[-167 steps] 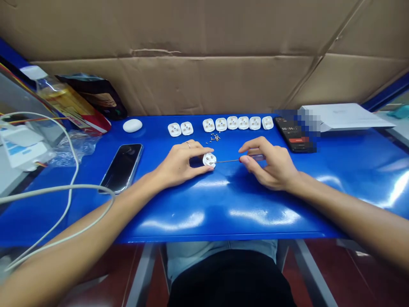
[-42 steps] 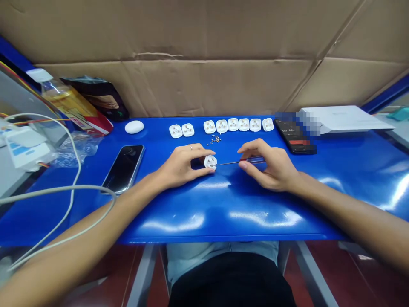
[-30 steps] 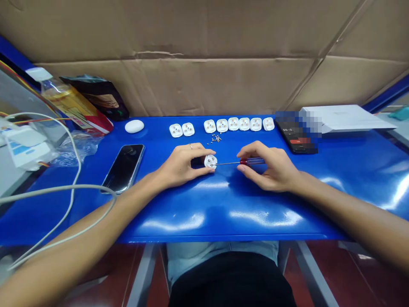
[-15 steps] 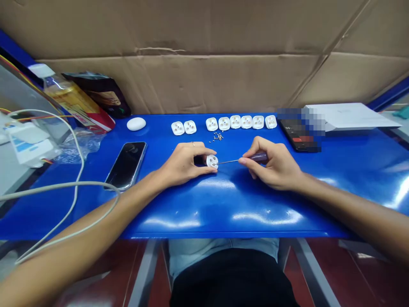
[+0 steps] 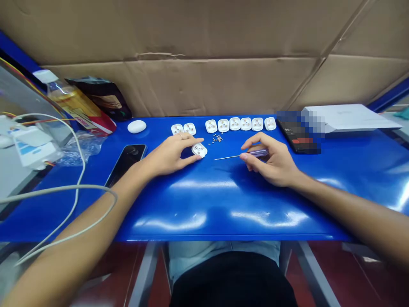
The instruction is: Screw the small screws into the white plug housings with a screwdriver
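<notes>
My left hand [image 5: 169, 153] holds a round white plug body [image 5: 199, 149] between thumb and fingers, tilted on the blue table top. My right hand [image 5: 271, 160] pinches a thin screwdriver [image 5: 243, 154] by its handle. The steel tip points left and stays a short gap from the plug body, touching nothing. Behind my hands, several matching white plug bodies [image 5: 234, 124] stand in a row. A small pile of tiny screws [image 5: 217, 138] lies just behind the plug body in my left hand.
A black smartphone [image 5: 128, 155] lies beneath my left forearm, and a white earbud case [image 5: 136, 126] sits behind it. A blurred-out phone [image 5: 298, 136] lies at right. A white cable [image 5: 76, 170] crosses the left side. A cardboard sheet [image 5: 204, 64] stands behind the table.
My left hand has moved left and slightly back, carrying the plug body away from the screwdriver tip. The screwdriver no longer touches the plug body, and the camera view has shifted slightly.
</notes>
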Motion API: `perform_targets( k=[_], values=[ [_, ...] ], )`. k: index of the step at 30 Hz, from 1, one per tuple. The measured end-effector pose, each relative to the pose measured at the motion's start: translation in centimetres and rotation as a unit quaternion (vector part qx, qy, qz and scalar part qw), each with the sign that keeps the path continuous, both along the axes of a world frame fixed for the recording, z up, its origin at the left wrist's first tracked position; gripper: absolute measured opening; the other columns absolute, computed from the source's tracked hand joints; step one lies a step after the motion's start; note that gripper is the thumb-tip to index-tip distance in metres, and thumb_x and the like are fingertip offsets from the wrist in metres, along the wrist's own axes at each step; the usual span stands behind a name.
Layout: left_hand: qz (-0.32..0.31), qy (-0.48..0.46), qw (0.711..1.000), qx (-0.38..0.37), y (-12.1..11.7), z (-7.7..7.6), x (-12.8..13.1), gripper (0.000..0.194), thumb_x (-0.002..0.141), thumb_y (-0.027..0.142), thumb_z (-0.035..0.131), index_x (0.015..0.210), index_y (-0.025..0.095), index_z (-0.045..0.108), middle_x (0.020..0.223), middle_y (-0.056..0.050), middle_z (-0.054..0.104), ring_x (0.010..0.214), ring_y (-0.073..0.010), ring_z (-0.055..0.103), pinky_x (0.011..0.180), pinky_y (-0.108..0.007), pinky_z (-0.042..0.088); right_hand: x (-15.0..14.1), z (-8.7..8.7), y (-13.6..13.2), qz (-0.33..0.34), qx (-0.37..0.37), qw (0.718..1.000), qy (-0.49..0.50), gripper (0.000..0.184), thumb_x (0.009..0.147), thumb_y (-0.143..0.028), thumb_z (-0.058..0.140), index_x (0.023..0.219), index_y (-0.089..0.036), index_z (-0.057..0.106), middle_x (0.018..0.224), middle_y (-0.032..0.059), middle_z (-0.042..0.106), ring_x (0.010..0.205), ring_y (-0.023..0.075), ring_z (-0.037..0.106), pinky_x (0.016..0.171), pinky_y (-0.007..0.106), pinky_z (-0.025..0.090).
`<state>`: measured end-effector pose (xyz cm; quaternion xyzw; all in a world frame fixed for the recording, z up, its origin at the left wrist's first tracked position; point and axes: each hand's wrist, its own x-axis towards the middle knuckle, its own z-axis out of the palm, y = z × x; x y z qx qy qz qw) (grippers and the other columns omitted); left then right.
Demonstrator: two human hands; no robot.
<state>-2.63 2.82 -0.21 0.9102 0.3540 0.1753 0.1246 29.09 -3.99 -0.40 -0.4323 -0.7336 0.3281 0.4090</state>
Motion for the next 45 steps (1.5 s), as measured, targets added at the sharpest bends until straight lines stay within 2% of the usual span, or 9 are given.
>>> perform_targets(
  k=[2, 4, 7, 10, 15, 21, 27, 34, 45],
  values=[
    [0.028, -0.007, 0.999, 0.024, 0.3, 0.1, -0.3, 0.059, 0.099, 0.049, 0.070, 0.150, 0.019, 0.065, 0.148, -0.016, 0.063, 0.138, -0.0356, 0.059, 0.119, -0.052, 0.046, 0.1, -0.1, 0.2, 0.005, -0.010, 1.000, 0.008, 0.024, 0.098, -0.042, 0.075, 0.106, -0.023, 0.063, 0.068, -0.0042, 0.067, 0.054, 0.0134, 0.063, 0.052, 0.028, 0.051],
    [0.048, -0.031, 0.998, 0.038, 0.3, 0.3, -0.2, 0.066, 0.092, 0.052, 0.078, 0.147, 0.018, 0.066, 0.149, -0.017, 0.061, 0.140, -0.0364, 0.057, 0.120, -0.052, 0.045, 0.1, -0.1, 0.3, 0.015, -0.005, 1.000, 0.003, 0.023, 0.098, -0.041, 0.075, 0.105, -0.022, 0.063, 0.068, -0.0044, 0.067, 0.054, 0.0132, 0.063, 0.053, 0.028, 0.051],
    [0.070, -0.051, 0.995, 0.039, 0.1, 0.3, 0.3, 0.059, 0.086, 0.053, 0.084, 0.130, 0.016, 0.074, 0.131, -0.015, 0.069, 0.122, -0.0338, 0.067, 0.110, -0.049, 0.053, 0.0, -0.1, 0.2, 0.025, 0.013, 0.999, -0.024, 0.020, 0.098, -0.039, 0.074, 0.104, -0.023, 0.064, 0.070, -0.0039, 0.067, 0.057, 0.0137, 0.064, 0.055, 0.028, 0.050],
    [0.080, -0.049, 0.995, 0.033, 0.1, 0.0, 0.6, 0.045, 0.090, 0.048, 0.080, 0.121, 0.016, 0.077, 0.117, -0.012, 0.075, 0.101, -0.0286, 0.071, 0.099, -0.045, 0.056, -0.1, -0.1, 0.1, 0.023, 0.016, 0.999, -0.029, 0.020, 0.098, -0.038, 0.074, 0.106, -0.023, 0.063, 0.073, -0.0031, 0.069, 0.060, 0.0148, 0.066, 0.057, 0.029, 0.052],
    [0.072, -0.021, 0.995, 0.067, 1.2, -0.2, 0.9, 0.042, 0.095, 0.040, 0.071, 0.131, 0.020, 0.074, 0.134, -0.012, 0.074, 0.125, -0.0339, 0.063, 0.111, -0.051, 0.049, 0.0, -0.3, 0.1, 0.038, 0.005, 0.999, -0.018, 0.021, 0.099, -0.039, 0.073, 0.109, -0.024, 0.062, 0.071, -0.0040, 0.069, 0.057, 0.0145, 0.066, 0.056, 0.029, 0.053],
    [0.070, 0.025, 0.994, 0.081, 3.2, 0.4, 1.6, 0.043, 0.094, 0.033, 0.068, 0.134, 0.019, 0.074, 0.135, -0.015, 0.074, 0.126, -0.0382, 0.057, 0.108, -0.057, 0.046, -0.1, -0.5, 0.1, 0.038, -0.004, 0.999, -0.031, 0.021, 0.100, -0.041, 0.071, 0.108, -0.024, 0.062, 0.069, -0.0044, 0.067, 0.055, 0.0145, 0.063, 0.054, 0.029, 0.050],
    [0.067, 0.031, 0.994, 0.075, 4.5, 0.9, 2.7, 0.043, 0.094, 0.034, 0.068, 0.133, 0.019, 0.075, 0.134, -0.013, 0.074, 0.125, -0.0377, 0.057, 0.109, -0.058, 0.046, -0.1, -0.5, 0.4, 0.017, -0.035, 0.999, -0.008, 0.024, 0.099, -0.043, 0.072, 0.110, -0.023, 0.062, 0.069, -0.0046, 0.067, 0.054, 0.0136, 0.061, 0.053, 0.029, 0.049],
    [0.085, 0.054, 0.990, 0.095, 5.1, 0.8, 3.0, 0.043, 0.094, 0.030, 0.067, 0.134, 0.016, 0.074, 0.135, -0.015, 0.074, 0.127, -0.0399, 0.057, 0.106, -0.060, 0.047, 0.0, -0.5, 0.4, 0.018, -0.042, 0.999, -0.025, 0.024, 0.099, -0.043, 0.072, 0.110, -0.023, 0.062, 0.070, -0.0039, 0.067, 0.055, 0.0140, 0.062, 0.054, 0.029, 0.049],
    [0.105, 0.090, 0.985, 0.104, 5.3, 1.0, 3.2, 0.044, 0.099, 0.032, 0.061, 0.139, 0.016, 0.071, 0.139, -0.014, 0.072, 0.133, -0.0385, 0.055, 0.107, -0.057, 0.048, -0.1, -0.4, 0.4, 0.013, -0.045, 0.998, -0.039, 0.025, 0.099, -0.044, 0.071, 0.110, -0.023, 0.063, 0.069, -0.0033, 0.068, 0.055, 0.0144, 0.060, 0.055, 0.030, 0.047]
  ],
)
